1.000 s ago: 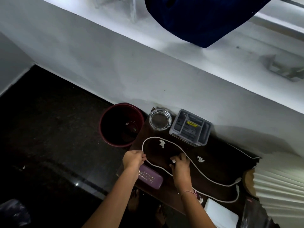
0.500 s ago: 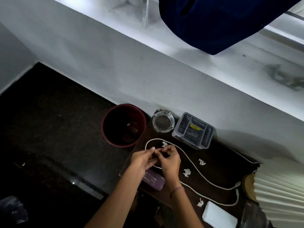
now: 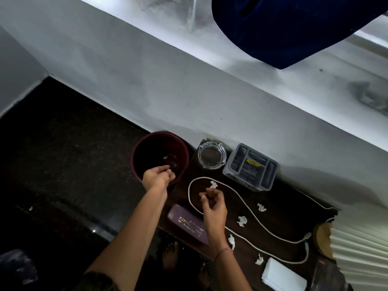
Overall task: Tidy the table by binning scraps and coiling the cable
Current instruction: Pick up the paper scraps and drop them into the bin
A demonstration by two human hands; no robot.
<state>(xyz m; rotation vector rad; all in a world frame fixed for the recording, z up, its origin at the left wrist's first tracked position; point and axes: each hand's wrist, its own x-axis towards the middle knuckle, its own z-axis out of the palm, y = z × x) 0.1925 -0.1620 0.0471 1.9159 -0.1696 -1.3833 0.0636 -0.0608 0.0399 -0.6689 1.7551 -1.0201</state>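
My left hand (image 3: 157, 177) hovers over the near rim of the maroon bin (image 3: 137, 152), fingers pinched together with a small pale paper scrap barely showing at the tips. A couple of scraps lie inside the bin. My right hand (image 3: 212, 203) hangs over the dark table (image 3: 279, 219) inside the cable's loop, fingers loosely curled and holding nothing. Just beyond its fingertips lies a white scrap (image 3: 213, 184). The white cable (image 3: 249, 211) snakes across the table to its plugs at the right. More scraps (image 3: 241, 221) lie along it.
A glass ashtray (image 3: 212, 155) and a grey organiser (image 3: 251, 166) stand against the wall. A purple case (image 3: 186, 224) lies at the table's front edge. A white paper stack (image 3: 283, 277) and a pleated lamp shade (image 3: 361, 248) sit at the right. Blue cloth (image 3: 294, 28) hangs overhead.
The hands met over the cable loop, then parted. My left hand swung left over the bin; my right hand stayed over the table.
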